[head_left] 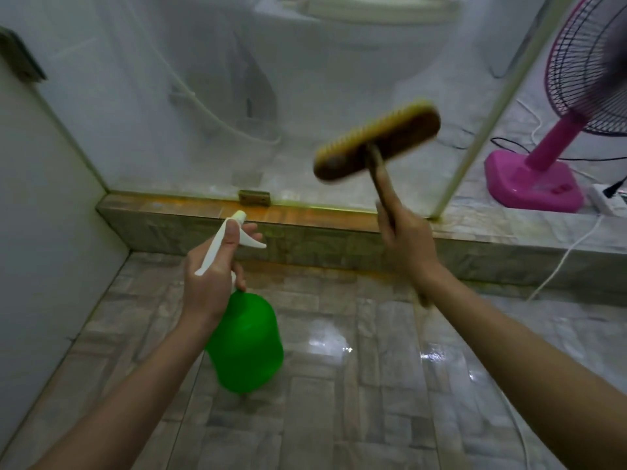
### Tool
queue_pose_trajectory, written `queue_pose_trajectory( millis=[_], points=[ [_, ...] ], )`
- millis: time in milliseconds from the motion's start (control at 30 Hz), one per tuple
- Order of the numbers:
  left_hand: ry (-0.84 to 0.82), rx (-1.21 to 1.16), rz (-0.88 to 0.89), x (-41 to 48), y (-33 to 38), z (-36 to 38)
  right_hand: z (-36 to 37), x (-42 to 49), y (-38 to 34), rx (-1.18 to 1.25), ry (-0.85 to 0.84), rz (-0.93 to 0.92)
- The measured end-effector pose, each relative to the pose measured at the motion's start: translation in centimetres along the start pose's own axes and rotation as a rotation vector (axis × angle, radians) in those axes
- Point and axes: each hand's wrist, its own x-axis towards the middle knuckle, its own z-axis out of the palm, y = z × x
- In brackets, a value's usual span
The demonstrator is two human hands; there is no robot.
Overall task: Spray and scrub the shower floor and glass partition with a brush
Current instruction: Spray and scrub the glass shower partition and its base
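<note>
My left hand (212, 276) grips the white trigger head of a green spray bottle (246, 344), held above the wet grey-tiled shower floor (339, 385). The nozzle points toward the glass partition (203, 96). My right hand (405, 245) holds the wooden handle of a scrub brush (376, 140), its long brown head with yellowish bristles raised and blurred in front of the glass. The glass is cloudy; a toilet shows faintly through it.
A tiled kerb (305, 228) with orange staining runs under the glass. A white wall (40, 215) closes the left side. Beyond the glass edge at right stand a pink fan (543, 171), a white power strip (609, 201) and cables.
</note>
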Motion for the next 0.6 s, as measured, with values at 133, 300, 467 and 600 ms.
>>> queue_pose_trajectory(
  millis=[133,300,467,600],
  points=[
    [-0.035,-0.014,0.008,-0.1,0.4,0.0,-1.3,7.1,-2.1,0.108,0.236,-0.019],
    [-0.031,0.006,0.029,-0.2,0.7,-0.6,1.0,-4.4,0.6,0.071,-0.019,0.213],
    [-0.027,0.058,0.054,-0.1,0.8,-0.3,0.0,0.8,-2.0,0.162,0.146,0.192],
    [-0.038,0.053,0.048,0.1,0.6,-0.4,-2.7,7.7,-2.4,0.185,0.357,0.106]
  ],
)
